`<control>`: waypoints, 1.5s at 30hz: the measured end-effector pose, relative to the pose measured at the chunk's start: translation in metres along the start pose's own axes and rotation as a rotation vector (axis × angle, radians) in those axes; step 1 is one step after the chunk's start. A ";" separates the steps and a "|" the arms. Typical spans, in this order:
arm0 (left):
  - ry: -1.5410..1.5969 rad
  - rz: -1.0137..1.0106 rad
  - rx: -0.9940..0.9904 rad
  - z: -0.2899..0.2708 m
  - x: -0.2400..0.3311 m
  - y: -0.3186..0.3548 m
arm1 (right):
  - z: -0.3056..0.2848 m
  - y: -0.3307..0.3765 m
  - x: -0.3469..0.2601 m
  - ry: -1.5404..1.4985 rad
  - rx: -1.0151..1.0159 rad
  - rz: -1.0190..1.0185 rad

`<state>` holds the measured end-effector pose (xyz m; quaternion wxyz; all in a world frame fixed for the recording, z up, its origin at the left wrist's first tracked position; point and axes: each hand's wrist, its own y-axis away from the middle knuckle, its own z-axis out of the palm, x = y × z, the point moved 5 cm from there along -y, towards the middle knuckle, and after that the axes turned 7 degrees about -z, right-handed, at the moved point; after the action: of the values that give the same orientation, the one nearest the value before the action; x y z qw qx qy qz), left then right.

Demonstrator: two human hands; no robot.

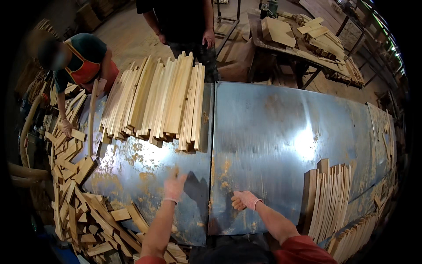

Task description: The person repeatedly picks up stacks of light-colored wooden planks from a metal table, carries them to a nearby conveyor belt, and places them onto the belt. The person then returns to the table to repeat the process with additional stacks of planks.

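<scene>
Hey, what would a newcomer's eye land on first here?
Probably the big stack of pale wooden strips on the far left part of the shiny metal table. Next comes the jumbled heap of wood offcuts along the table's left side. Then the left hand and the right hand, both over the table's near part.

Head-worn fisheye looks down and forward; the metal table (259,123) spreads close below.

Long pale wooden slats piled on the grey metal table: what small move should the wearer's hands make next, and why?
Perhaps the pink-gloved left hand should reach forward to the long pale wooden slats: it appears empty, and their uneven near ends lie beyond it across the grey metal table.
</scene>
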<state>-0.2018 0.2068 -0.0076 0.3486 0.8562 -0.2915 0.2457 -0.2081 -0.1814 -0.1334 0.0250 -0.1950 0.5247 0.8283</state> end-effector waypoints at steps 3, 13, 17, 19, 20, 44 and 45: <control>-0.305 0.272 0.346 -0.023 0.041 -0.079 | 0.000 -0.005 -0.012 0.088 0.013 0.031; -0.371 0.046 0.081 -0.036 0.132 -0.193 | 0.002 0.005 -0.020 0.181 0.039 0.081; -0.236 0.114 0.116 -0.048 0.093 -0.202 | 0.008 0.007 -0.021 0.148 0.042 0.111; -0.442 0.051 0.171 -0.057 0.098 -0.188 | 0.004 0.002 -0.018 0.148 0.052 0.130; -0.449 0.059 0.191 -0.056 0.101 -0.184 | 0.006 0.001 -0.017 0.148 0.045 0.130; 1.125 -0.470 0.259 -0.062 -0.193 0.381 | 0.019 -0.010 0.009 -0.066 -0.286 0.230; 1.181 -0.514 0.404 -0.059 -0.215 0.411 | 0.025 -0.007 0.007 -0.038 -0.275 0.244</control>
<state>-0.6425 0.0794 0.0824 0.3297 0.6687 0.2125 0.6316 -0.2206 -0.1576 -0.1324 -0.0926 -0.1160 0.4256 0.8926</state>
